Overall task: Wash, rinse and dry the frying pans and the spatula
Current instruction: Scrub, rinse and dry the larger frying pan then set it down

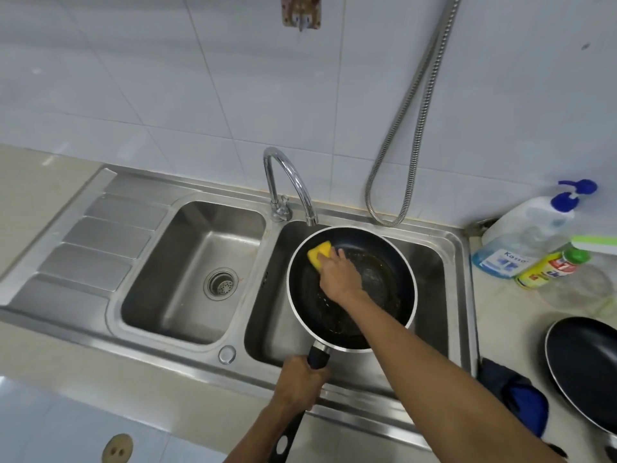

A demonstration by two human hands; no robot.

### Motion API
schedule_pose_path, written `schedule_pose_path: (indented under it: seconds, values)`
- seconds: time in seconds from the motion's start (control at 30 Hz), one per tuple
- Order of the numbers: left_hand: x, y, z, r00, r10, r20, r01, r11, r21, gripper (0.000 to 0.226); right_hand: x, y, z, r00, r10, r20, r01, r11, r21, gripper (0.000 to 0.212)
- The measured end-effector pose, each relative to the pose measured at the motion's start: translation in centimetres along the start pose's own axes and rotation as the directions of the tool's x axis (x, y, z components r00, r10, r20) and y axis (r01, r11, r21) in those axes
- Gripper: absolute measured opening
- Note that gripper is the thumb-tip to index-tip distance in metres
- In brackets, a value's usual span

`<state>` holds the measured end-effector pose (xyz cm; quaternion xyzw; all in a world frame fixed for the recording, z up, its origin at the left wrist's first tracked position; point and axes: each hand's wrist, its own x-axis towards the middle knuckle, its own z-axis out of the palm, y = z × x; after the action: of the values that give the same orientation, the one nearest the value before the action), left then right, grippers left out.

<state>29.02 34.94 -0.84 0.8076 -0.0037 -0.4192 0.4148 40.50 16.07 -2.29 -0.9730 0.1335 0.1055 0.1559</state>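
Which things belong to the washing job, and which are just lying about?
Job: pan in left hand; sponge in right hand; second pan; tap; cloth; pump bottle; yellow bottle.
Lying about: hose; left basin; wall bracket.

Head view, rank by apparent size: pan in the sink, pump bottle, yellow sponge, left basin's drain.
1. pan
2. pump bottle
3. drain and yellow sponge look alike; the right hand covers part of the sponge, so no ranking between them.
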Motion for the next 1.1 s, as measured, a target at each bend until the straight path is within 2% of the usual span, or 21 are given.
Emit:
schedule_pose_path:
  seconds: [0.07,0.23,0.37,0.43,0.53,0.63,0.7,0.77,0.83,0.93,1.0,1.1]
  values:
    - [0.2,0.3,-0.5,1.0,-0.009,-0.019,0.01,1.0,0.021,0.023,0.8,-1.1,-0.5,0.999,0.04,0.013,-0.041,0.995,0.091,0.044]
    - [1.4,1.0,-2.3,0.999,-0.016,-0.03,0.018,0.997,0.072,0.015,-4.8,-4.7,1.2,0.997,-0.074,0.024,0.061,0.936,0.345,0.025]
    - [2.2,1.1,-3.4,0.998,-0.003,-0.068,0.009,0.997,0.076,0.016,-9.3,-1.8,1.2,0.995,-0.044,0.089,0.009,0.932,0.362,0.023]
    - [2.7,0.6,-3.9,0.996,0.008,-0.084,0.002,0.994,0.109,0.017,-10.3,1.0,0.6,0.988,-0.026,0.154,-0.012,0.97,0.242,0.025]
    - [2.7,0.0,-4.3,0.998,0.012,-0.062,-0.001,0.985,0.173,0.02,-10.6,5.0,-0.6,0.967,0.094,0.236,-0.081,0.995,-0.064,0.026]
    - [2.5,-0.3,-4.2,0.999,0.015,-0.04,-0.007,0.982,0.191,0.025,-8.5,8.0,-1.5,0.983,0.142,0.118,-0.093,0.933,-0.347,0.029]
    - [2.2,-0.3,-4.1,0.999,0.01,-0.034,-0.002,0.978,0.209,0.023,-6.3,9.1,-1.8,0.992,0.12,-0.031,-0.122,0.906,-0.405,0.021]
    - [2.1,-0.3,-4.1,1.0,-0.008,-0.026,0.013,0.977,0.212,0.021,-3.9,9.2,-1.9,0.988,0.111,-0.106,-0.143,0.919,-0.366,0.022]
    - [1.9,-0.2,-4.2,0.999,-0.025,-0.026,0.03,0.974,0.224,0.026,-1.4,7.8,-1.7,0.987,0.118,-0.11,-0.144,0.952,-0.27,0.028]
    - [1.9,-0.1,-4.5,0.999,-0.042,-0.026,0.047,0.967,0.249,0.024,1.1,4.0,-1.5,0.97,0.164,-0.182,-0.169,0.985,-0.017,0.026]
    - [1.9,0.1,-4.7,0.999,-0.038,-0.024,0.043,0.959,0.279,0.02,1.4,0.8,-1.2,0.967,0.138,-0.212,-0.117,0.987,0.112,0.025]
    - [2.0,0.4,-4.9,0.999,-0.032,-0.022,0.037,0.951,0.307,0.019,-0.3,-2.9,0.0,0.983,0.062,-0.171,-0.021,0.973,0.232,0.017]
